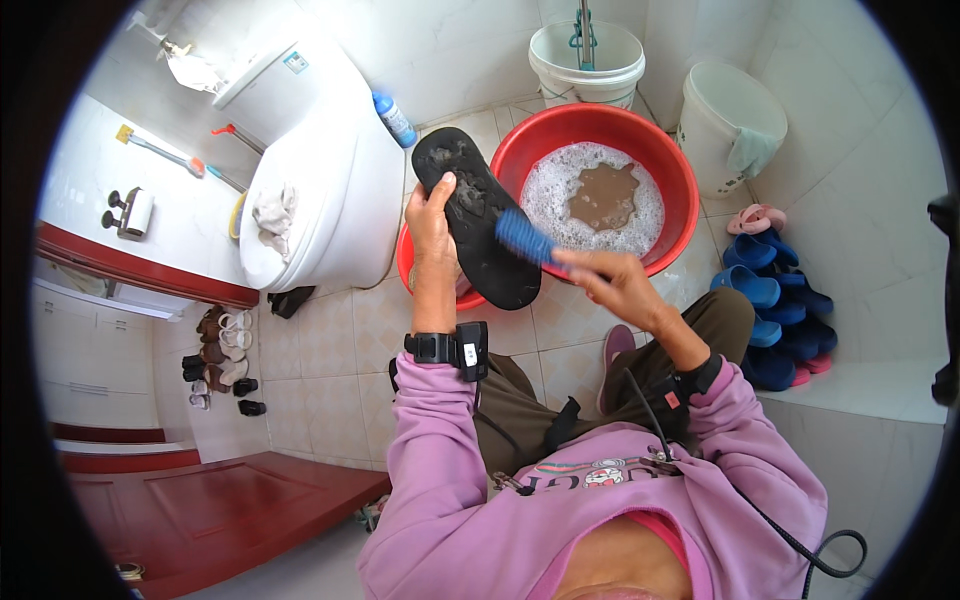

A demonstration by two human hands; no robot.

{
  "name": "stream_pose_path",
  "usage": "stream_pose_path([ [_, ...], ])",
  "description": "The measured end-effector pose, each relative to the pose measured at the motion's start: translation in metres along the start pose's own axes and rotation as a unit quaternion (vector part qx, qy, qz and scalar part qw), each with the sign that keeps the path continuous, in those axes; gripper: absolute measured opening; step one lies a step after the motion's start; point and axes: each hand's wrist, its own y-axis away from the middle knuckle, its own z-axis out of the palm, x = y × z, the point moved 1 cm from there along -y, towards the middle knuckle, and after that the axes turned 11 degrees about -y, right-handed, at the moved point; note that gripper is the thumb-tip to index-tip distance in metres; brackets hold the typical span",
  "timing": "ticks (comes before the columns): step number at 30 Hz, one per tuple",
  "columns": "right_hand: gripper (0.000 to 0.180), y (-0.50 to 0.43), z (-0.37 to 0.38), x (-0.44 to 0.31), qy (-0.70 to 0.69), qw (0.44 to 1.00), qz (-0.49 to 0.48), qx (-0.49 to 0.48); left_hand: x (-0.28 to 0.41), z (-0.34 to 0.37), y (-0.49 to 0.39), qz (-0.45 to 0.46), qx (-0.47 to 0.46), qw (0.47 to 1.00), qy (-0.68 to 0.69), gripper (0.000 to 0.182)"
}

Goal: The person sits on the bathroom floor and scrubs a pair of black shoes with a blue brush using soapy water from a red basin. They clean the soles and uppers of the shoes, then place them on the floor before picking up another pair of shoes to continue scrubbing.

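Observation:
My left hand grips a black shoe sole or slipper by its left edge, thumb on top. Whitish suds lie on the sole's upper half. In my right hand is a blue scrubbing brush, blurred by motion, its head over the sole's lower right part. Just beyond, a large red plastic basin holds brownish water ringed with white foam. A smaller red basin sits below the sole, mostly covered by it and my left hand.
A white toilet with a cloth on its lid stands left, a blue bottle beside it. White buckets stand behind the basin, one with a mop. Blue slippers are piled right. A red door is lower left.

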Motion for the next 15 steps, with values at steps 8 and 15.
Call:
stream_pose_path([
  [8,0.037,-0.03,0.02,0.014,0.234,0.965,-0.099,0.07,-0.013,0.015,-0.002,0.027,0.053,0.997,0.048,0.032],
  [15,0.044,0.029,0.008,0.011,0.25,0.957,-0.117,-0.084,-0.018,-0.024,-0.02,0.028,0.146,0.976,0.16,0.029],
])
